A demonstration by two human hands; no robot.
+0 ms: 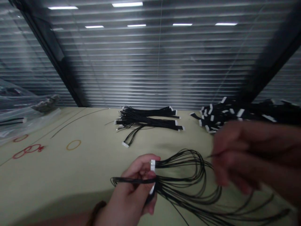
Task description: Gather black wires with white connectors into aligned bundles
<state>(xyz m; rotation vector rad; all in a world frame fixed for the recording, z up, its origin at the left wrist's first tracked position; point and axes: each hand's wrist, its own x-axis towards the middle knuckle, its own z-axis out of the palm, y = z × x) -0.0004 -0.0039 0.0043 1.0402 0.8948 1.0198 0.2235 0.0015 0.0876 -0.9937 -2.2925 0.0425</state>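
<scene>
My left hand [134,188] is closed around a bundle of thin black wires [188,180] with a white connector [152,165] at its upper end. Another white piece shows lower down, between the fingers. From the connector the wires loop to the right and fan out toward the lower right. My right hand [244,157], blurred by motion, is raised at the right, above the loose wires. Its fingers are pinched on a thin black wire, whose tip sticks out to the left.
Cable bundles with white connectors [150,119] lie at the back middle. A larger pile of cables [235,113] is at the back right. Red rings [28,150], a yellow ring [73,145] and plastic bags [28,110] are at the left. Window blinds [141,62] stand behind the table.
</scene>
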